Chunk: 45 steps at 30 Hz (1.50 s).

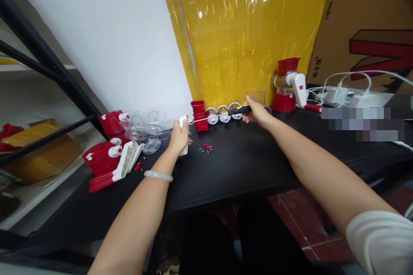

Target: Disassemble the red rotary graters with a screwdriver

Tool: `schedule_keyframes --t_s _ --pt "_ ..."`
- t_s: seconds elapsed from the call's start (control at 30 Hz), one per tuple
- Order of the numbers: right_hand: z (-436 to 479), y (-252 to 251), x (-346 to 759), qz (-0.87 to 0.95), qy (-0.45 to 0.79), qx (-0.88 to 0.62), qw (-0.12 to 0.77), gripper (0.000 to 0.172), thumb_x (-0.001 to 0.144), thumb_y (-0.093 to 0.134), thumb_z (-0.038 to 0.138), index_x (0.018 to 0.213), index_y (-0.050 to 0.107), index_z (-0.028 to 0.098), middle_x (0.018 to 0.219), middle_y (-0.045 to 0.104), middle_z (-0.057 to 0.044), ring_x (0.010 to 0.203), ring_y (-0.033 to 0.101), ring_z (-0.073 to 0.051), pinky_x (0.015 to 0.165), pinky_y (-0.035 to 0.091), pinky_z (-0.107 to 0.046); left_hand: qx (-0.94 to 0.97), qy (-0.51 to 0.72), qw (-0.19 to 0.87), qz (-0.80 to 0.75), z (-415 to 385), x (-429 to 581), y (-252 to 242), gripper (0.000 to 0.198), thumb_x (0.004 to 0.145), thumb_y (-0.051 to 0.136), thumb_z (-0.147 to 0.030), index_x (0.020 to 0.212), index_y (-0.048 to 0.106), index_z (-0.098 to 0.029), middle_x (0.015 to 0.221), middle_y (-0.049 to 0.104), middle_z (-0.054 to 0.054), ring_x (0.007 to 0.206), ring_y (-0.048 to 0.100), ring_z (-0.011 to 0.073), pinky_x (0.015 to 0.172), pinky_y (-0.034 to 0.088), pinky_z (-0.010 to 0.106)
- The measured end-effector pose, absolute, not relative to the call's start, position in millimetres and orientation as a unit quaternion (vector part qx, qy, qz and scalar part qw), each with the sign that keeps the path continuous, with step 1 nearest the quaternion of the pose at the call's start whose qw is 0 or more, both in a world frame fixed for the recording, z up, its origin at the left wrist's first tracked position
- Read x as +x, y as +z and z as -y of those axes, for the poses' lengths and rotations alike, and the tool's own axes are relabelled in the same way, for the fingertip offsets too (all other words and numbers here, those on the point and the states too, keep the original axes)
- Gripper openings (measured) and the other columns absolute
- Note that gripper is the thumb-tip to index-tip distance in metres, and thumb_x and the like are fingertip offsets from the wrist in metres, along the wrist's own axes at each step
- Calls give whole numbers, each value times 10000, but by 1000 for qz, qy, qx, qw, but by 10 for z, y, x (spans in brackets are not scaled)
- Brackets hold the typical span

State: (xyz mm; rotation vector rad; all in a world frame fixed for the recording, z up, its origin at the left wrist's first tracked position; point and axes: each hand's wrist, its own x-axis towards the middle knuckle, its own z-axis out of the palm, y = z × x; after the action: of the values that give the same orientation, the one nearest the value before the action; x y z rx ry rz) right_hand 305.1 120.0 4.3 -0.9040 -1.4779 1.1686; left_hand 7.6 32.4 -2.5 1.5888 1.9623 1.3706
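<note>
The left hand (180, 137) is wrapped around a white part (183, 148), gripping it upright just above the worktop (245, 159), with a pale bangle (158, 175) on the wrist behind it. The right hand (257, 112) is closed around the handle of a screwdriver (238, 110), whose shaft runs leftward, nearly level, to the upper end of the white part at the left hand; whether the tip touches it is too small to tell. Between the hands and a little beyond them stands a red chute (200, 116), with three drums (224, 114) in a row just right of it, the last near the right hand. Nearer the person, to the right of the left hand, lie red bits (208, 147) with tiny pieces around them. Left of the left hand are clear cups (153, 129), then red bodies (100, 159) and white cranks (124, 164) with red grips. Beyond and to the right of the right hand stands a red-and-white grinder (285, 102), with white cables (346, 75) farther right.
</note>
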Motion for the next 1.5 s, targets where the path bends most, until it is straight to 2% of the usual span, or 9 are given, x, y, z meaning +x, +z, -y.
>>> schedule_keyframes --t_s 0.1,0.27,0.53,0.67,0.77,0.93,1.17,1.37,1.5 --pt "-1257 -2 3071 648 392 -421 499 589 844 434 760 596 442 227 377 414 12 336 388 -123 405 296 -273 554 471 133 -673 -313 92 -23 296 978 344 -536 931 336 -244 710 587 -18 433 587 138 412 488 250" --pt "-1316 -41 3082 671 388 -366 515 534 752 603 734 652 480 223 415 418 50 380 374 -101 418 270 -249 558 478 120 -668 -318 70 -23 292 975 354 -534 947 348 -243 700 577 -19 423 579 140 392 469 243" --pt "-1233 -62 2999 616 515 -280 526 472 583 844 462 870 551 228 700 569 68 526 467 -62 539 452 -220 544 500 112 -664 -330 -6 32 339 956 365 -586 951 352 -247 703 587 -4 430 584 143 402 481 247" --pt "-1245 -80 2976 612 487 -327 530 448 755 663 649 833 526 229 601 546 47 462 498 -102 479 459 -252 546 502 105 -662 -323 2 43 331 960 360 -575 936 341 -246 712 588 -2 419 579 139 391 473 245" --pt "-1274 -89 3007 655 403 -396 502 575 833 410 788 765 507 225 448 466 35 349 440 -127 372 353 -260 556 496 104 -659 -313 20 38 334 962 356 -577 926 326 -246 707 584 -7 421 579 136 388 473 238" --pt "-1287 -80 3054 681 335 -388 523 548 750 580 762 693 462 229 438 409 66 349 385 -95 363 277 -232 570 488 109 -653 -305 34 30 352 964 333 -593 928 320 -243 709 575 -14 415 576 137 373 471 243" --pt "-1212 -10 2988 639 402 -328 568 486 629 771 612 793 522 228 620 527 61 464 451 -76 457 407 -225 564 489 107 -657 -312 19 30 355 963 340 -598 937 323 -244 698 574 -20 423 581 133 383 473 236" --pt "-1242 5 3040 643 390 -397 526 601 804 416 814 755 524 224 440 467 41 343 439 -120 372 348 -254 576 486 101 -649 -297 53 28 350 969 332 -589 931 318 -241 704 573 -17 414 579 133 374 464 235" --pt "-1271 -35 3072 682 313 -416 513 555 809 499 760 650 463 230 398 427 47 323 398 -112 363 304 -254 573 485 104 -652 -287 65 37 347 971 338 -581 949 331 -235 708 577 -11 421 584 134 381 469 237"
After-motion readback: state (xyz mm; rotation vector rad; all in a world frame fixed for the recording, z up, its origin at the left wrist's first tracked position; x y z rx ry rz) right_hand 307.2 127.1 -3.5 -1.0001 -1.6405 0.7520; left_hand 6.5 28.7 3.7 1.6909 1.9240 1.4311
